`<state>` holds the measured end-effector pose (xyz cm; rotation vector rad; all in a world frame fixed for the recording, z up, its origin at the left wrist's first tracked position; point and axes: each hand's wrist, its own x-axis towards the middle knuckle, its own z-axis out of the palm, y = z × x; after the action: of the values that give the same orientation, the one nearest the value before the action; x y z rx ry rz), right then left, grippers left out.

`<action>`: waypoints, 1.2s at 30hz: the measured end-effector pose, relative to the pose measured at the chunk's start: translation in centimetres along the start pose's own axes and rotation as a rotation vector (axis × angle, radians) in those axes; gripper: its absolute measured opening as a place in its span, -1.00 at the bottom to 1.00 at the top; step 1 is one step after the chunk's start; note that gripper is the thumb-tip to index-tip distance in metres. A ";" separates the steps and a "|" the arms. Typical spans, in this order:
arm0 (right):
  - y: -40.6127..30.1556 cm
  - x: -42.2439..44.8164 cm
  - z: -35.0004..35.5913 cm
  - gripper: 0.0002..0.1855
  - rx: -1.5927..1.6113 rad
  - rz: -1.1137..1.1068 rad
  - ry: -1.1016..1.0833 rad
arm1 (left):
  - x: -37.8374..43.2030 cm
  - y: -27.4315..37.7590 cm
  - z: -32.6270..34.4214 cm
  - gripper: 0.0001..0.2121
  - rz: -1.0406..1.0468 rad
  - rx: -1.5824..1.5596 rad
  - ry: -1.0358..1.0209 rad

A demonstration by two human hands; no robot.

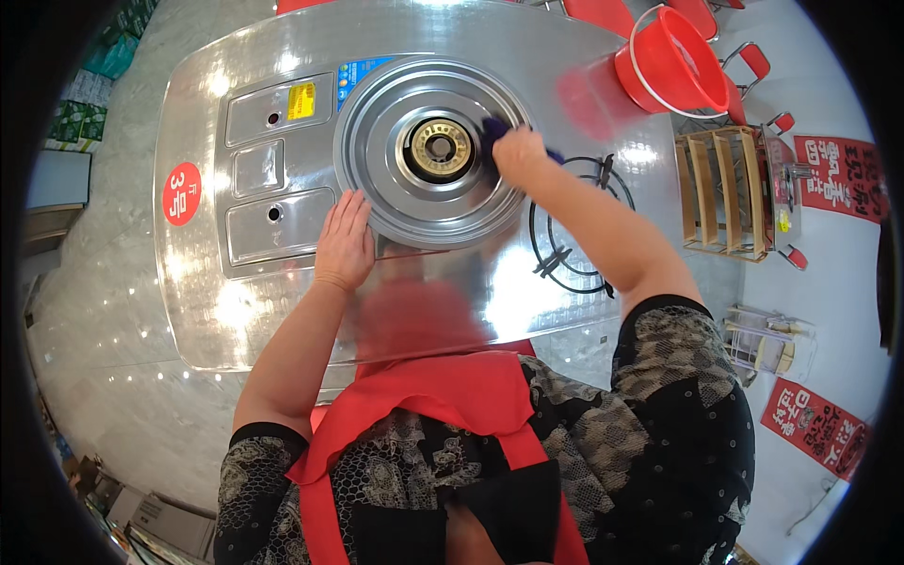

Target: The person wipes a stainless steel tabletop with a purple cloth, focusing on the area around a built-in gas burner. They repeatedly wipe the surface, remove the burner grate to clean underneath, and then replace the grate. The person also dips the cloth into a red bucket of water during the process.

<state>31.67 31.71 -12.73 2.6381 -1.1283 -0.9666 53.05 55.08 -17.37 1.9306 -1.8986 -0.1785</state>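
Observation:
A round steel burner well (378,162) is set into the stainless steel table (438,296) in front of me, with a brass burner head (441,150) at its centre. My right hand (517,154) grips a dark purple cloth (494,131) against the well's right inner side; part of the cloth is hidden under the fingers. Flat on the steel beside the well's lower left rim rests my left hand (346,236), holding nothing. A black wire pot stand (597,282) lies on the table below my right forearm.
A red bucket (667,67) with a white handle stands at the table's upper right. Left of the well is a control panel (279,233) with two knob holes and a yellow sticker (301,101). Beyond the right edge are a wooden rack (724,191) and red folding chairs (752,62).

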 end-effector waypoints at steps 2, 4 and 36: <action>-1.6 -2.4 -0.7 -0.72 -0.006 -0.127 -0.154 | 0.0 0.2 0.1 -0.63 -0.004 0.014 -0.001; -3.4 -3.7 -0.8 -0.72 0.137 -0.229 -0.197 | 0.3 0.3 0.1 -0.64 -0.003 0.009 -0.004; -22.3 15.5 -12.6 -0.78 0.730 -0.491 0.752 | 0.2 -0.4 -0.1 -0.60 -0.020 -0.067 -0.113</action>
<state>60.84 35.41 -18.23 3.4114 -0.7181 0.5672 53.44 54.89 -17.34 1.9324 -1.9188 -0.3600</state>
